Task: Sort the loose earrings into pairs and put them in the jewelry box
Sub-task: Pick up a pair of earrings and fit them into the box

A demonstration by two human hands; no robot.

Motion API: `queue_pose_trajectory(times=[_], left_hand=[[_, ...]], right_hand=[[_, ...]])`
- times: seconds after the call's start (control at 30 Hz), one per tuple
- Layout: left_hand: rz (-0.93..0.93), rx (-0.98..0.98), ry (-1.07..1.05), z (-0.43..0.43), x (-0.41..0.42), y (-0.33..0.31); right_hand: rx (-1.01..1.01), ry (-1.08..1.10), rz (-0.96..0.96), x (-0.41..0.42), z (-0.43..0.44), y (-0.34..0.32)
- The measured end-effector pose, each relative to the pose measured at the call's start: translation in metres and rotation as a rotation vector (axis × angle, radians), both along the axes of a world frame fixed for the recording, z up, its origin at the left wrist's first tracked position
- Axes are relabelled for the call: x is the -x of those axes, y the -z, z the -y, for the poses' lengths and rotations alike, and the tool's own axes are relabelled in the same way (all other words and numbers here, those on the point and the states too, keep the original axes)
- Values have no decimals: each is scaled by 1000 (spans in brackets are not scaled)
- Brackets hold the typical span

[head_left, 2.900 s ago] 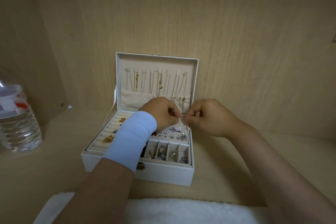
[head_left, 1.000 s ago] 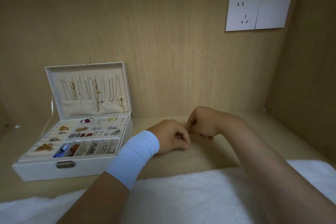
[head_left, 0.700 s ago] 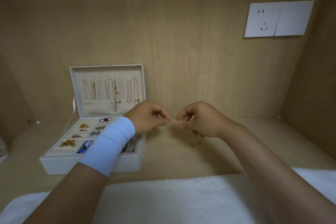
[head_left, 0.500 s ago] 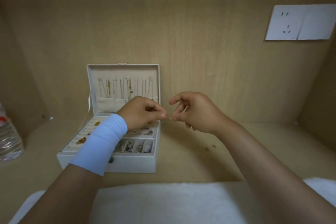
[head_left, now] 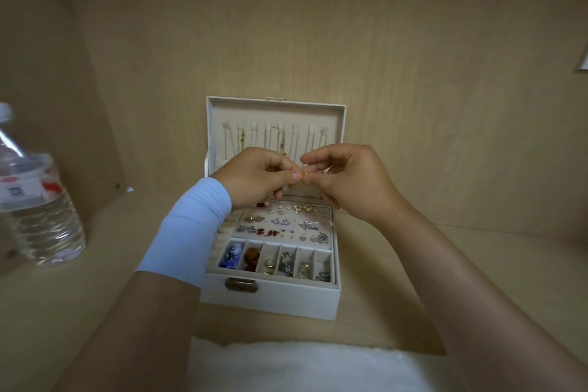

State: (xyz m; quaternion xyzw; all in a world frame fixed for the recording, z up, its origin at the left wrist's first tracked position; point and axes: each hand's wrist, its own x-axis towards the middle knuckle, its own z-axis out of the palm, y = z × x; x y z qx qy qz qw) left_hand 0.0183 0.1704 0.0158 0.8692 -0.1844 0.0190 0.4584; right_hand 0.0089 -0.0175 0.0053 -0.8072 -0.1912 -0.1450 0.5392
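Note:
A white jewelry box (head_left: 270,301) stands open in the middle of the wooden shelf, its lid upright with several chains hanging inside. Several small earrings (head_left: 288,224) lie on the stud panel, and more fill the front compartments. Both hands hover over the back of the box, fingertips meeting. My left hand (head_left: 254,177), wrist in a light blue band, and my right hand (head_left: 346,180) pinch a tiny gold earring (head_left: 304,172) between them. Little of that earring shows.
A clear plastic water bottle (head_left: 35,204) stands at the left by the side wall. A white fluffy towel (head_left: 305,366) lies along the near edge. A corner of a wall socket plate (head_left: 584,62) shows at the far right.
The view has swung left, so the box sits centred. Both hands came from the shelf right of the box to above it, fingertips joining on the small earring.

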Motion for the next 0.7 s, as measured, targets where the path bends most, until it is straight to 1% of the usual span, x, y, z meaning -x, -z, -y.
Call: queue_pose_trajectory(times=[0.2,0.33,0.43,0.53,0.6,0.7], left_hand=[[-35,-25,24,-8,-5,3],[-46,-57,25,-3,-5,7],[-31,-25,-14,-4,-7,9],[-1,15,-72,-7,-9,10],[3,38,-93,-7,-8,9],[-2,73,-93,-5,-8,8]], right_hand=[[-21,-91,-68,1,-1,4],[39,-82,-69,0,7,6],[270,-55,-41,-2,15,5],[554,-111,-85,1,17,2],[670,-132,-95,4,12,1],[795,-114,-50,7,5,2]])
